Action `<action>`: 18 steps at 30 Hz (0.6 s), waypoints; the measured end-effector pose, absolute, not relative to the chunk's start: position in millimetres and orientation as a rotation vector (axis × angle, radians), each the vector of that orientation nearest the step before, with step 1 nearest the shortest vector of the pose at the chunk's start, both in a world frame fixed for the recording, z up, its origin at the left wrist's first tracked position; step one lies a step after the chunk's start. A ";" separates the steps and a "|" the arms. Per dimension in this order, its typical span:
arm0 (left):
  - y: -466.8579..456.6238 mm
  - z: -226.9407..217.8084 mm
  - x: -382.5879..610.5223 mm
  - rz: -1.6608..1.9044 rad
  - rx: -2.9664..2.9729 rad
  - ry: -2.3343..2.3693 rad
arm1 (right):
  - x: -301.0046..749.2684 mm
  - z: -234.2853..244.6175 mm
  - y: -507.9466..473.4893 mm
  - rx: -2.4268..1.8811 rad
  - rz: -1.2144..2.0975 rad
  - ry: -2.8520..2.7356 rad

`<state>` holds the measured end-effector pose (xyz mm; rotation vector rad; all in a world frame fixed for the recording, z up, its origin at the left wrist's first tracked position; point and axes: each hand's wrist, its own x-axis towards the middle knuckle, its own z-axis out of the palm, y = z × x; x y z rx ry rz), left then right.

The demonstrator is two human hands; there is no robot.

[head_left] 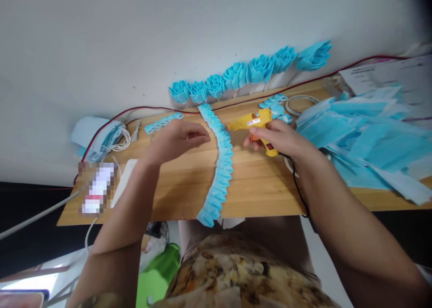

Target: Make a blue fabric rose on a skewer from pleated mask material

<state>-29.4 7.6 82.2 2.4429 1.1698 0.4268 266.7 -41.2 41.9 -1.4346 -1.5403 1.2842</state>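
Note:
A long pleated strip of light-blue fabric [224, 157] lies in a curve across the wooden table, its near end reaching over the front edge. My right hand [278, 137] is wrapped round a yellow hot glue gun [254, 121], whose nozzle points left at the strip's upper part. Just left of the strip, my left hand [182, 139] hovers with its fingers pinched together. Whatever those fingertips may hold is hidden or too small to make out. A short blue pleated strip [164, 122] lies behind my left hand, and more small pleated pieces [275, 104] lie behind the glue gun.
Several blue fabric flowers [236, 76] stand along the wall. Loose blue and white sheets [364, 139] are heaped at right. Folded fabric [96, 132], white cord [122, 140] and a blurred-out phone [97, 188] lie at left. A red-black cable [145, 108] runs along the back.

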 end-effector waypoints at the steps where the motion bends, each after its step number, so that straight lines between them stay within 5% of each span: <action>1: 10.3 76.7 -23.5 0.392 2.461 1.220 | 265.6 41.9 -41.3 -1.434 1.276 -1.527; 18: 21.8 9.4 9.3 0.607 2.543 1.188 | 238.5 14.9 -35.2 -1.226 1.450 -1.087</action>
